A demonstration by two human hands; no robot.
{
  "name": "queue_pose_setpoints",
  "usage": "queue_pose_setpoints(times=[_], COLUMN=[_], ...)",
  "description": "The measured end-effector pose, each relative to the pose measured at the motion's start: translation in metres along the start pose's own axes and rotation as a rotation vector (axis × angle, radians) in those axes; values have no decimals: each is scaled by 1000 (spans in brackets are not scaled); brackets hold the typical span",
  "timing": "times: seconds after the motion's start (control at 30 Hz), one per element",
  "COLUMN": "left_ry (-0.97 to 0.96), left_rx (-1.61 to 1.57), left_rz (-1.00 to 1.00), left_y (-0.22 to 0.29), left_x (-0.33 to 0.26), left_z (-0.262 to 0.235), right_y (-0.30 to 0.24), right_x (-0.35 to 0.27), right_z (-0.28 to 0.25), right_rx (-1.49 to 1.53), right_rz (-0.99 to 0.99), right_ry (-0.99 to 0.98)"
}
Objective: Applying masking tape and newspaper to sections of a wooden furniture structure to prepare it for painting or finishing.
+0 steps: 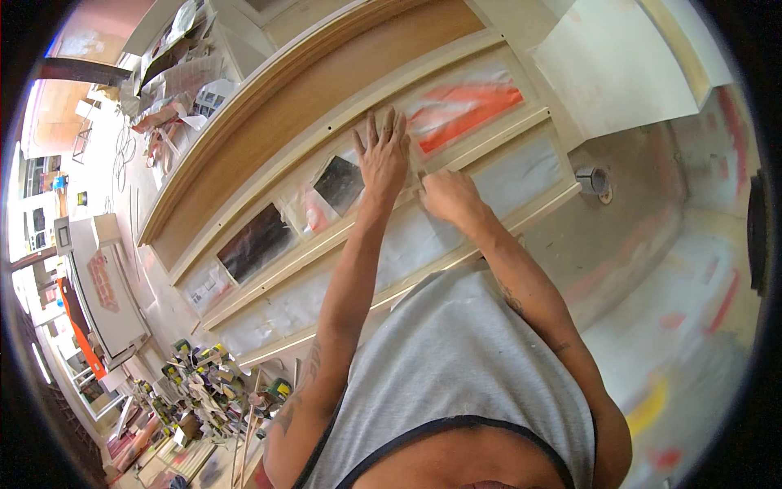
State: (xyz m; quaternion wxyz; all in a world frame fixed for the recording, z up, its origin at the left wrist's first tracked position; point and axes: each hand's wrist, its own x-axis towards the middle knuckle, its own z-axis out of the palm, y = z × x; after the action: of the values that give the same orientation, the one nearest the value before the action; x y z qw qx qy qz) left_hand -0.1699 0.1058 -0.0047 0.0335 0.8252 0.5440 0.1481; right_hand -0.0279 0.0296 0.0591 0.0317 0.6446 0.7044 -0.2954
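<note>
A long wooden frame [350,241] with cream-coloured rails lies slanted in front of me. Its recesses are covered with plastic sheeting [521,175] and patches of other material. My left hand [383,159] rests flat with fingers spread, near the upper rail, beside an orange-and-white plastic sheet [468,110]. To its left sits a dark patch [339,185]. My right hand [453,196] is closed over the middle rail, knuckles up, just right of the left hand. Whatever its curled fingers hold, if anything, is hidden.
Another dark patch [257,241] covers a recess farther left. Many cans and bottles [199,383] crowd the lower left. A white curved panel [619,69] stands at upper right, above a short metal cylinder [592,180]. Crumpled plastic and rags [175,98] pile up at upper left.
</note>
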Motion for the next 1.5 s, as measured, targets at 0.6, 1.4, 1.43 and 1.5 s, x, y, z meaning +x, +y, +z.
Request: queue_pose_setpoints(times=[0.6, 1.4, 1.43, 1.5], left_ry=[-188, -271, -268, -264], left_rx=[25, -59, -59, -58], left_rz=[303, 276, 315, 342], left_y=[-27, -19, -22, -26], left_x=[4, -45, -46, -49], left_z=[-22, -36, -36, -36], right_y=[4, -15, -16, -15], right_x=[2, -10, -9, -8], right_z=[6, -14, -14, -13], right_rx=[36, 53, 49, -16], right_rz=[0, 55, 48, 69], right_ry=[1, -17, -21, -91])
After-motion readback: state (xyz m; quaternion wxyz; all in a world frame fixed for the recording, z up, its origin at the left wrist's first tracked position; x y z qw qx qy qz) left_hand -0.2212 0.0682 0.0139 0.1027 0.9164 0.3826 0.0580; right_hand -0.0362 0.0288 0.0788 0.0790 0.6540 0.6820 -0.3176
